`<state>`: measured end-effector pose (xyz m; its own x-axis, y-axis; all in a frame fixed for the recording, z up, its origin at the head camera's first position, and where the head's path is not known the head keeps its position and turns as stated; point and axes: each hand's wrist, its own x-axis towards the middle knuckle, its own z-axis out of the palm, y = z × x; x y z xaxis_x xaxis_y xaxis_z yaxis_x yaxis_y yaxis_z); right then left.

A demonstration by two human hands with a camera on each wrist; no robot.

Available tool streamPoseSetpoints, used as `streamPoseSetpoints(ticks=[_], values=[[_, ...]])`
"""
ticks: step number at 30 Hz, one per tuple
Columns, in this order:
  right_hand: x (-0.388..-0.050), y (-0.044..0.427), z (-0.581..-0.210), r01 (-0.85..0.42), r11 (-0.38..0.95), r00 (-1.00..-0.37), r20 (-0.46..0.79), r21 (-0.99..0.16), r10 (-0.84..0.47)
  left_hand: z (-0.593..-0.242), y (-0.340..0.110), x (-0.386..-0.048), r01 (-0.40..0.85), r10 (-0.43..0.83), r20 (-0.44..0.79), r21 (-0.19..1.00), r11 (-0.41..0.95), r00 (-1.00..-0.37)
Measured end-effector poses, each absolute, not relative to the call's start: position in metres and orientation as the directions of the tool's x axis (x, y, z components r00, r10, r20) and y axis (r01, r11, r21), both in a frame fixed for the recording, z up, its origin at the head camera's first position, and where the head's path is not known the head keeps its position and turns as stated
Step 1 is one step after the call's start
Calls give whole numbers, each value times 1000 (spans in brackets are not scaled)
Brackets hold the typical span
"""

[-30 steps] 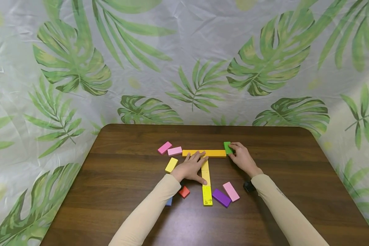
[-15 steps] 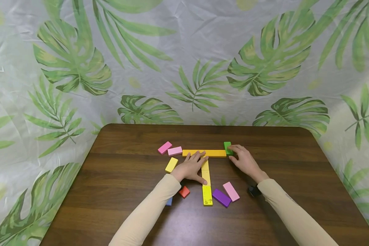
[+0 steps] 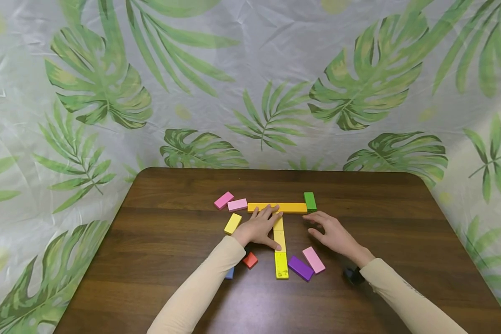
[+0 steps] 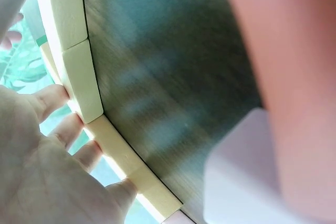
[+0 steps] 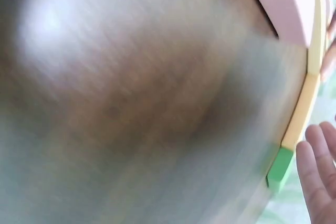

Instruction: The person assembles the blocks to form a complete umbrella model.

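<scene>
My left hand [image 3: 259,228] spreads its fingers over a T-shaped layout of blocks, fingertips touching the orange row [image 3: 293,208] and thumb on the pale yellow column [image 3: 279,235]. A bright yellow block [image 3: 281,266] forms the column's near end. At the right end of the orange row stands a green block [image 3: 310,202], set at an angle to it. Just below the green block hovers my right hand [image 3: 330,232], fingers loosely bent and holding nothing. The right wrist view also shows the green block [image 5: 280,167] against the orange row's end, with the right fingers apart from it.
Left of the layout lie a dark pink block [image 3: 223,200], a light pink block [image 3: 237,205] and a yellow block [image 3: 233,224]. A red block [image 3: 250,260] and a partly hidden blue block [image 3: 230,273] sit nearer. Purple [image 3: 301,268] and pink [image 3: 314,260] blocks lie right of the column.
My right hand has let go of the green block and drawn back toward me. The green block's near end has shifted slightly toward me. My left hand has not moved.
</scene>
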<state>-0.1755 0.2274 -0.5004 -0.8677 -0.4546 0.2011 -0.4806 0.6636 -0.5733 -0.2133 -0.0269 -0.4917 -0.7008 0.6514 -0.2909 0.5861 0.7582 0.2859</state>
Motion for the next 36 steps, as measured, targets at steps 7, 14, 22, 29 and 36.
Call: streamPoseSetpoints(ticks=[7,14,22,29,36], values=[[-155,222,-501,-501,649,-832,114,-572,-542,-491,-27,-213,581,650,-298,293,759,-699],[-140,215,-503,-515,679,-809,36,-523,-587,-491,-27,-213,583,649,-293,288,760,-702],[-137,214,-506,-539,691,-799,33,-481,-601,-494,-27,-214,585,650,-286,287,759,-704],[-140,218,-507,-551,687,-798,59,-474,-599,-495,-27,-215,584,651,-287,289,759,-703],[-147,226,-509,-520,711,-824,58,-473,-564,-495,-27,-215,591,656,-279,287,754,-701]])
